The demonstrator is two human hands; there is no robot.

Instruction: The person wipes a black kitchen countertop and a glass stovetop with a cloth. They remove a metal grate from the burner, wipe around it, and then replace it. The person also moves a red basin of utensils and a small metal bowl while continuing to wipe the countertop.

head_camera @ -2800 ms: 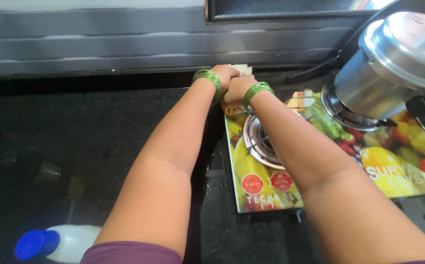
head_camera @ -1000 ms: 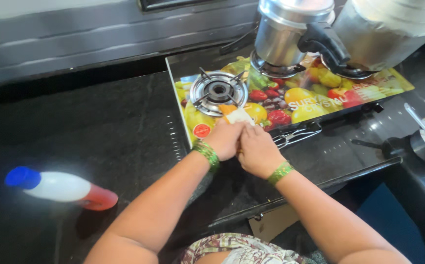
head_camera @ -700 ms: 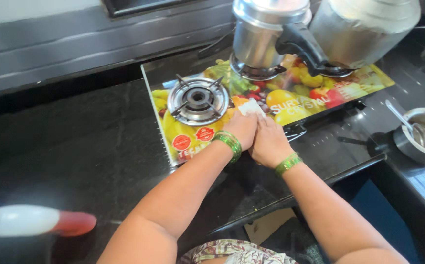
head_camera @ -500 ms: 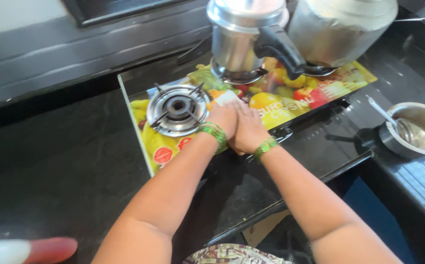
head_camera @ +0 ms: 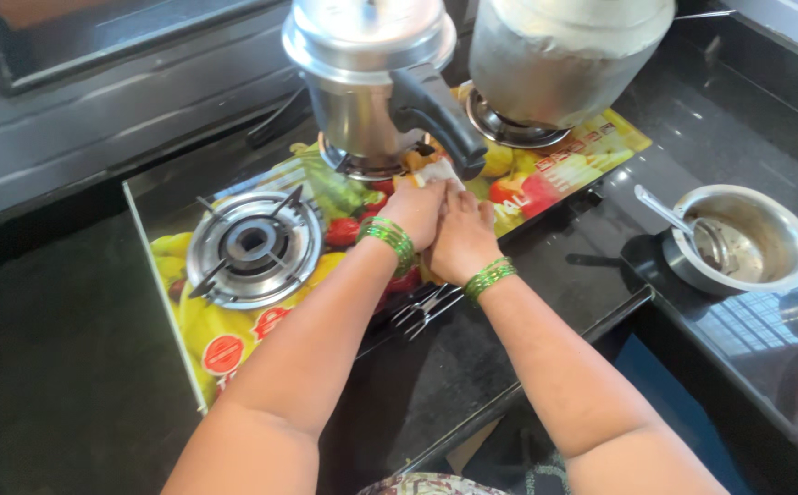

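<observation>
My left hand (head_camera: 415,212) and my right hand (head_camera: 459,240) press side by side on a small pale cloth (head_camera: 437,171) on the glass stove top (head_camera: 193,293), which has a colourful fruit print. Both wrists wear green bangles. The cloth lies just in front of the steel pressure cooker (head_camera: 371,73), under its black handle (head_camera: 437,117). Most of the cloth is hidden under my fingers.
An uncovered burner (head_camera: 252,247) sits at the stove's left. A large whitish pot (head_camera: 564,55) stands on the back right burner. A steel bowl with a spoon (head_camera: 738,240) rests on the black counter at right. A black wall ledge runs behind.
My hands have slid with the cloth from near the left burner rightward to the front of the pressure cooker. The white bottle at the left has dropped out of view.
</observation>
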